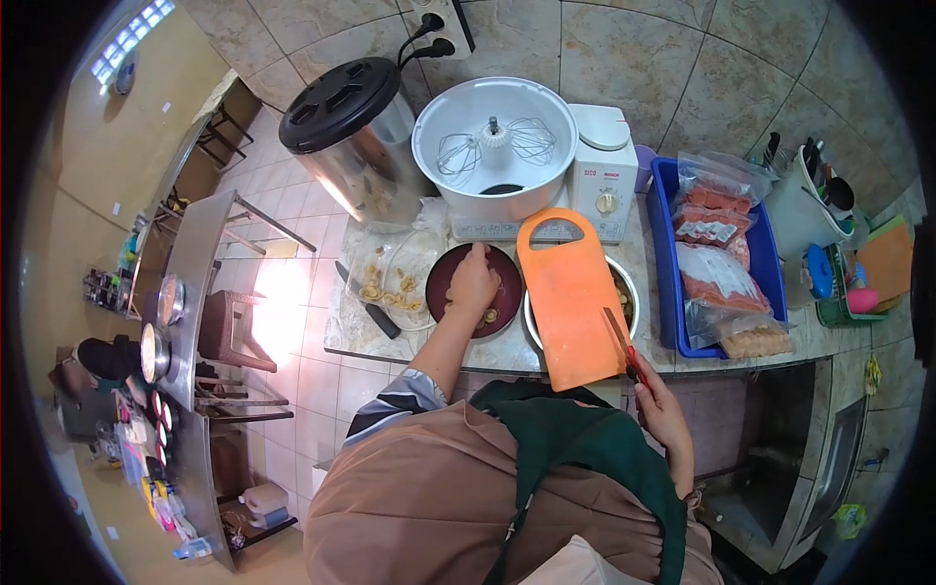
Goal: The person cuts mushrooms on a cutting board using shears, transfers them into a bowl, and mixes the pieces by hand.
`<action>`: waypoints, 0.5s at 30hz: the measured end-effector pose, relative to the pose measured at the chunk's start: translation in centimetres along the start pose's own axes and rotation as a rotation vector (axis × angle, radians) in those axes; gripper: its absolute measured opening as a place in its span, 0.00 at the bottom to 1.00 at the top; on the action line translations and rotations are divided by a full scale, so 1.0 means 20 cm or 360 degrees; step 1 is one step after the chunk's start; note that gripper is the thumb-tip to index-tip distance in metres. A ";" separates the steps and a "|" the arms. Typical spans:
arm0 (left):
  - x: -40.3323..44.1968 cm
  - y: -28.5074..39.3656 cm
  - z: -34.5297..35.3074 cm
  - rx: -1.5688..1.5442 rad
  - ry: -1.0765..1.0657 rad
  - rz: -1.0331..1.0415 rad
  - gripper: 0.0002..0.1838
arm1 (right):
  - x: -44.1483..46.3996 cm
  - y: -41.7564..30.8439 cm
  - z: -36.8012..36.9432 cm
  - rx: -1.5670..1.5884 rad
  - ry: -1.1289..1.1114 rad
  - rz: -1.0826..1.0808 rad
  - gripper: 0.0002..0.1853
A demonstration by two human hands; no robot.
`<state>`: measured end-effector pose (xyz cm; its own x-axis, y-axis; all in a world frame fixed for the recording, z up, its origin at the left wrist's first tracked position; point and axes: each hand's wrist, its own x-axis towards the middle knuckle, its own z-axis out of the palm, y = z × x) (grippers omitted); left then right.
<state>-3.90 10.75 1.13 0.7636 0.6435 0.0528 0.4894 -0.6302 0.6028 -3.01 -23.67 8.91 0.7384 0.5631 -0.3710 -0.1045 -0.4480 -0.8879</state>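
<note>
Currently, the left hand (475, 281) reaches into the dark red bowl (441, 287), above sliced pieces (489, 317); whether its fingers are closed on any cannot be told. The bowl sits on the counter (375, 337), left of the orange board (568, 302), which spans a white bowl (636, 304). The right hand (664, 408) is clamped round the handle of the knife (620, 339), blade overlapping the board's edge. The slices are probably light, soft and slippery: pinch gently by the rims. The knife should be rigid: hold by the handle only.
</note>
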 end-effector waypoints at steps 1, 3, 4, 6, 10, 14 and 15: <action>-0.01 0.00 0.00 0.0120 -0.0072 0.0014 0.13 | 0.00 -0.01 0.00 -0.0025 -0.0009 0.0007 0.24; -0.01 -0.06 0.06 0.0227 -0.0130 0.0038 0.12 | 0.01 0.00 -0.01 -0.0053 -0.0018 0.0006 0.24; -0.01 -0.09 0.10 0.0339 -0.0201 0.0060 0.12 | 0.01 0.02 0.00 -0.0117 -0.0003 -0.0100 0.24; -0.02 -0.14 0.13 0.0354 -0.0206 0.0057 0.12 | 0.03 0.05 0.01 -0.0174 0.0014 -0.0217 0.24; -0.02 -0.11 0.10 0.0413 -0.0332 0.0099 0.14 | 0.01 0.03 0.02 -0.0153 0.0024 -0.0319 0.23; -0.02 -0.11 0.10 0.0380 -0.0264 0.0184 0.15 | 0.03 0.07 0.03 -0.0175 0.0016 -0.0339 0.23; -0.03 -0.11 0.09 0.0259 -0.0267 0.0154 0.16 | 0.03 0.06 0.03 -0.0175 0.0017 -0.0348 0.23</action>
<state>-4.63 11.03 -1.67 0.8627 0.5043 -0.0369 0.4616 -0.7557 0.4645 -3.07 -23.44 7.55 0.7427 0.6478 -0.1698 0.1311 -0.3893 -0.9117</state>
